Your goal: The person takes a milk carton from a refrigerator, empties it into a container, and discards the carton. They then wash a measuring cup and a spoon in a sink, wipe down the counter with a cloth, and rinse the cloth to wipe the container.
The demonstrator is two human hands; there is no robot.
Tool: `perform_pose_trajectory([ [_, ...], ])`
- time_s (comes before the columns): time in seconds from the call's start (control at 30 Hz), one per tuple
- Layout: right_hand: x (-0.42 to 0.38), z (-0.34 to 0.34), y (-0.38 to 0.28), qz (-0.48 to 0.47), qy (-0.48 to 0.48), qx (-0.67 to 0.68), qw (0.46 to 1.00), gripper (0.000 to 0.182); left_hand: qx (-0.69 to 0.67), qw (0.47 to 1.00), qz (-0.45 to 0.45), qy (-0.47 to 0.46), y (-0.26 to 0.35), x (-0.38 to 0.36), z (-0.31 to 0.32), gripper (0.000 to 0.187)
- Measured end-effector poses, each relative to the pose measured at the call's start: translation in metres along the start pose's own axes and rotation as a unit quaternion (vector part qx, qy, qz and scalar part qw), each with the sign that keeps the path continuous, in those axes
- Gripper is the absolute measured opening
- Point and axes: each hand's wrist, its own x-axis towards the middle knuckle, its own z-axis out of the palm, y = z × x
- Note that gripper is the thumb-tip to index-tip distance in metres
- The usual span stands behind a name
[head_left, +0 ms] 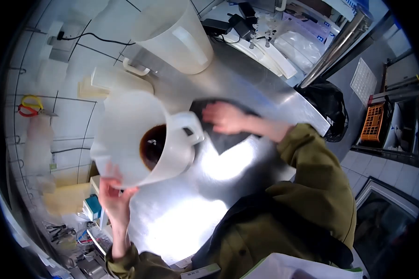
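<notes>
I see the left hand [115, 199] holding the jug [118, 128] by its edge over the worktop [172, 211], the right hand [224, 118] spread flat on a dark cloth [224, 141], and if this one-sided grip slips, the dark liquid [150, 151] could spill.

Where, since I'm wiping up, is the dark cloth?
Near the centre of the head view, the dark cloth lies under the right hand, on the table right of the jug with brown liquid.
</notes>
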Motion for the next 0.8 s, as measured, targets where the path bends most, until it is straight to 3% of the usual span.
perform_pose_trajectory([
  [0.03, 0.002, -0.012, 0.031, 0.036, 0.017, -0.003, 0.999, 0.046, -0.001, 1.0, -0.007, 0.012, 0.0, -0.004, -0.007, 0.038],
  [0.07, 0.003, -0.036, 0.057, 0.082, -0.047, -0.039, 0.995, 0.049, -0.004, 1.0, -0.015, 0.022, -0.002, -0.006, -0.013, 0.038],
  [0.13, -0.017, -0.043, 0.118, 0.126, -0.022, -0.157, 0.979, 0.052, -0.013, 0.998, -0.059, 0.019, -0.009, -0.004, -0.029, 0.039],
  [0.2, -0.025, -0.056, 0.132, 0.211, -0.016, -0.197, 0.957, 0.055, -0.023, 0.998, -0.063, 0.016, -0.016, 0.002, -0.035, 0.038],
  [0.33, -0.049, -0.061, 0.099, 0.358, 0.046, -0.269, 0.893, 0.055, -0.062, 0.997, -0.033, 0.012, -0.031, 0.014, -0.018, 0.034],
  [0.4, -0.076, -0.073, 0.067, 0.375, 0.064, -0.286, 0.879, 0.054, -0.111, 0.992, -0.05, 0.005, -0.031, 0.025, -0.004, 0.033],
  [0.6, -0.163, -0.107, -0.057, 0.472, -0.021, -0.281, 0.835, 0.057, -0.133, 0.99, 0.016, 0.041, -0.047, 0.076, 0.035, 0.032],
  [0.7, -0.154, -0.1, -0.051, 0.482, 0.008, -0.294, 0.825, 0.058, -0.128, 0.991, 0.031, 0.019, -0.052, 0.092, 0.051, 0.031],
  [0.8, -0.095, -0.072, -0.023, 0.475, 0.061, -0.273, 0.834, 0.054, -0.103, 0.992, 0.067, 0.002, -0.062, 0.112, 0.052, 0.03],
])
